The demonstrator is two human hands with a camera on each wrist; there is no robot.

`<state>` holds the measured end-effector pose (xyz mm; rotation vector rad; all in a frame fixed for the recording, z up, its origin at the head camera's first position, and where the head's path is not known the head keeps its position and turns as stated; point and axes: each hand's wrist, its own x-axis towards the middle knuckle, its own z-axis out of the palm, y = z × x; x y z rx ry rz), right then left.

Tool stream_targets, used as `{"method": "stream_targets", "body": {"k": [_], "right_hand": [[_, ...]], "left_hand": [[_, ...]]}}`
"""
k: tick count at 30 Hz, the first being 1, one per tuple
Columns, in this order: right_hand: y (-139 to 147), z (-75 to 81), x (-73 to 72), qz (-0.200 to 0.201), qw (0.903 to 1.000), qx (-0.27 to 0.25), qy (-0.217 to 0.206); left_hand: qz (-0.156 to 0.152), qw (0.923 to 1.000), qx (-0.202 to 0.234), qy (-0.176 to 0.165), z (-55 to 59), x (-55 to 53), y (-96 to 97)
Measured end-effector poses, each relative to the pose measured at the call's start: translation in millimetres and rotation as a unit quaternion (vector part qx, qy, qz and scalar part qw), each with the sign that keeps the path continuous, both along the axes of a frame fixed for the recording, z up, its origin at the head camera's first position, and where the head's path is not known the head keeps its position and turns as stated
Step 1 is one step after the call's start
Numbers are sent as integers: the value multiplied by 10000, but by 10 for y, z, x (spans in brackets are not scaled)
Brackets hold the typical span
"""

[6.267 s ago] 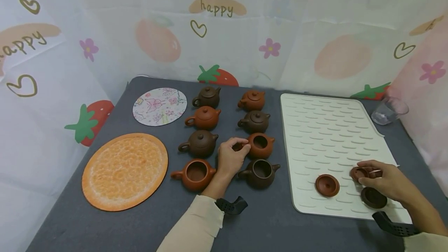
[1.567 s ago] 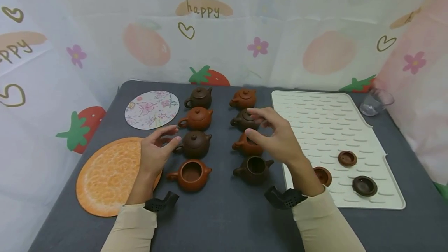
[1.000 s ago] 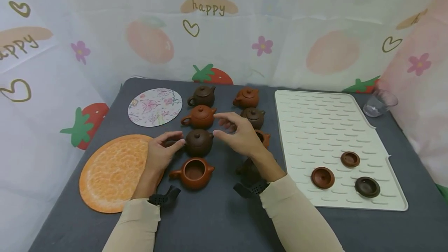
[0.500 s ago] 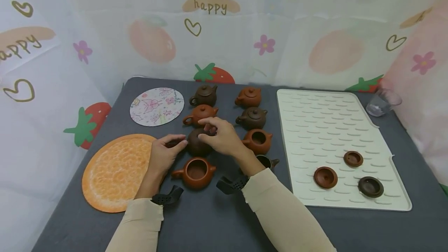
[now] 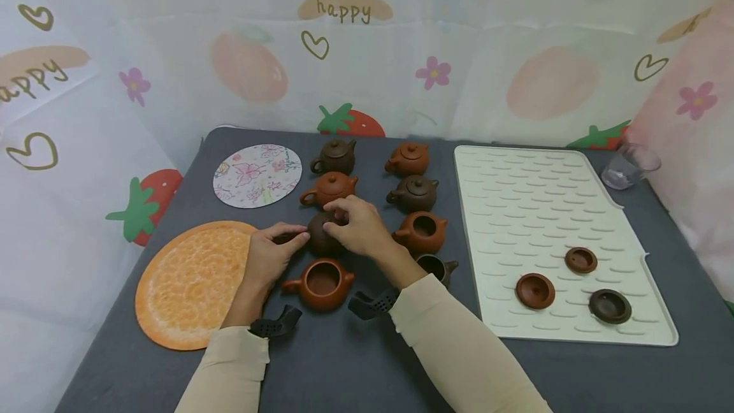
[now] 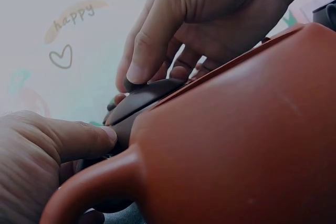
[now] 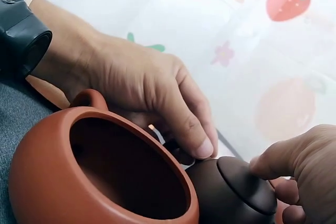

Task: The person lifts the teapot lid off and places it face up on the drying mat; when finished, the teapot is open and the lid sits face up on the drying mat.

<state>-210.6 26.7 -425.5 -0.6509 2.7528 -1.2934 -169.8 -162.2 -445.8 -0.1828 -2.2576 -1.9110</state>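
Observation:
A dark brown teapot [image 5: 321,242] stands third from the back in the left row, partly covered by both hands. My left hand [image 5: 266,259] pinches its handle side, with the thumb [image 6: 97,139] at the body. From the right, my right hand [image 5: 362,229] pinches the knob of the teapot's dark lid [image 6: 152,97], which sits on the pot. The pot's handle is mostly hidden behind the left fingers. Directly in front stands a lidless reddish-brown teapot [image 5: 323,303], its opening showing in the right wrist view.
Behind are lidded teapots, one reddish [image 5: 331,188] and one dark [image 5: 336,158]. The right row includes an open reddish teapot [image 5: 430,247] and an open dark one [image 5: 444,269]. Three loose lids, one dark [image 5: 610,306], lie on a white mat [image 5: 516,177]. An orange round mat [image 5: 195,285] lies left.
My right hand has left the lids on the white mat and come left to the dark teapot's knob. My left hand has moved from the right row to that teapot's handle.

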Motion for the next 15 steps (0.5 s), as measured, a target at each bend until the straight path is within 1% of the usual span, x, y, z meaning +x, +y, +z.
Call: {"method": "stream_targets", "body": {"k": [3,10,15], "right_hand": [[-16,8,6,-5,9999,145,-54],[-35,27,10,90,9995,249,166],[-26,18,9,-62,9998,140,143]], "left_hand": [[-11,10000,33,3,-16,-7,-2],[43,9999,84,43,-281,-123,-75],[80,10000,4,40,-320,-133,-89]]}}
